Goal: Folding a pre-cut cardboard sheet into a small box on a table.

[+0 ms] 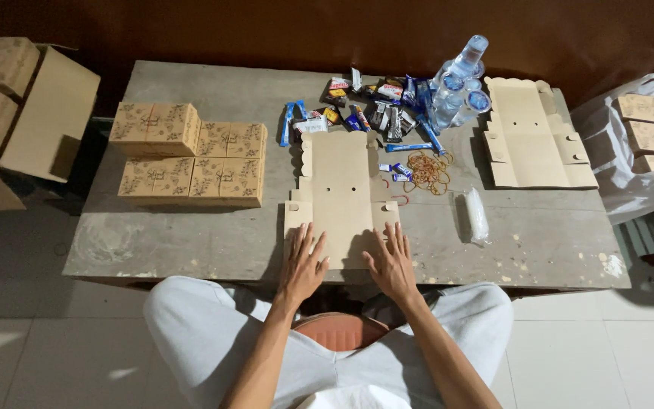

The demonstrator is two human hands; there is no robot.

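A flat, unfolded tan cardboard box blank (340, 185) lies on the low grey table (191, 242) right in front of me. My left hand (302, 266) rests palm down on its near left corner, fingers spread. My right hand (392, 261) presses flat on its near right corner, fingers spread too. Neither hand grips anything.
Folded patterned boxes (191, 155) are stacked on the table's left. Snack packets (365, 106), rubber bands (427, 170), water bottles (459, 83), another flat blank (531, 140) and a plastic roll (477, 216) lie beyond. Cartons (9, 98) stand at left, a bag of boxes (645, 144) at right.
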